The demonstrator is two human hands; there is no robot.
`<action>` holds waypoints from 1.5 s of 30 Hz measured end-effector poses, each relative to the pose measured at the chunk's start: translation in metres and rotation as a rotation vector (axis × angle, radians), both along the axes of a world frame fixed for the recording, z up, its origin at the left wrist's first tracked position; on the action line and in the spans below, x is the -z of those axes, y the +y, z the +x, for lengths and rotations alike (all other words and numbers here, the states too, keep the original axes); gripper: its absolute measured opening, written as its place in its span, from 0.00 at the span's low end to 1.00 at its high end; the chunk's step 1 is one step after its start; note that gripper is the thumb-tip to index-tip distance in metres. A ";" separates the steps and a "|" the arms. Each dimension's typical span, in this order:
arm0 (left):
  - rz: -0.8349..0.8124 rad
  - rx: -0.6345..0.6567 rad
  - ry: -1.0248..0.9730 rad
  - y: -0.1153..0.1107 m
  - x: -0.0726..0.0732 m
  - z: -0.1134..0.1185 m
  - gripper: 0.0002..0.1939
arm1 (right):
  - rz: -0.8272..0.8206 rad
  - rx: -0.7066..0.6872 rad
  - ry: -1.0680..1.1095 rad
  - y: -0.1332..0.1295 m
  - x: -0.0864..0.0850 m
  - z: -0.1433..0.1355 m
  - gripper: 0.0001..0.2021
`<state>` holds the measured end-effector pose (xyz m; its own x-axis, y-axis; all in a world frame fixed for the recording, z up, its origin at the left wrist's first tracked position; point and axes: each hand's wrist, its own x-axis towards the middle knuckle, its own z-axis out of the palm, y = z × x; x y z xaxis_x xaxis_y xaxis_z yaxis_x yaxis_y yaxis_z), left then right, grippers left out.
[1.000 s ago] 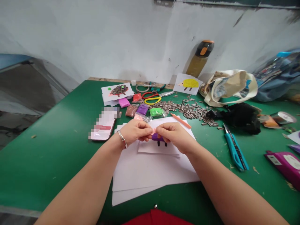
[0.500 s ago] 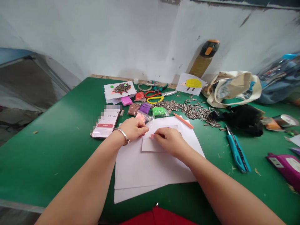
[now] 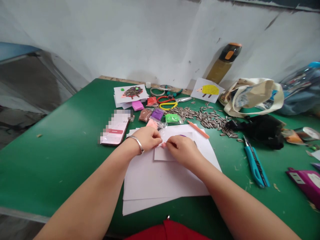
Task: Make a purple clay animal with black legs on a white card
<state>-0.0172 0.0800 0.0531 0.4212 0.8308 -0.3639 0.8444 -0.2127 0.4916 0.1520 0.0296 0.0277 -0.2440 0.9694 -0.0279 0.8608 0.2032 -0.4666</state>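
Note:
My right hand (image 3: 185,150) pinches close around a small bit of pink modelling clay (image 3: 163,145) over a small white card (image 3: 161,155). The card lies on a stack of white paper sheets (image 3: 160,183). My left hand (image 3: 148,138), with a silver bangle at the wrist, is closed beside the clay, fingertips near the right ones. What its fingers hold, if anything, is hidden. A bit of purple shows behind my right hand. Just beyond my left hand lies a bag of pink clay (image 3: 152,123).
Several clay packets, including green (image 3: 172,118), lie behind the paper near scissors (image 3: 168,105) and sunflower seeds (image 3: 210,119). An orange pen-like stick (image 3: 198,129) touches the sheets. A utility knife (image 3: 256,165) lies right, a phone (image 3: 116,128) left. Hedgehog pictures (image 3: 207,89) stand at the back.
The view has shifted slightly, moving most things a little to the right. My left fingertips are a bit closer to the pink clay and my right hand, which keeps its pinch.

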 end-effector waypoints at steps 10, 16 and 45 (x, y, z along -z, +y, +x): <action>-0.018 0.017 -0.005 -0.003 0.005 0.007 0.12 | 0.134 -0.051 -0.189 0.002 0.006 0.003 0.13; -0.005 0.018 0.027 -0.002 0.010 0.009 0.12 | 0.141 -0.062 -0.193 0.001 0.006 0.003 0.13; 0.130 0.005 0.250 -0.007 0.015 0.011 0.14 | 0.180 -0.065 -0.223 0.000 0.009 0.001 0.12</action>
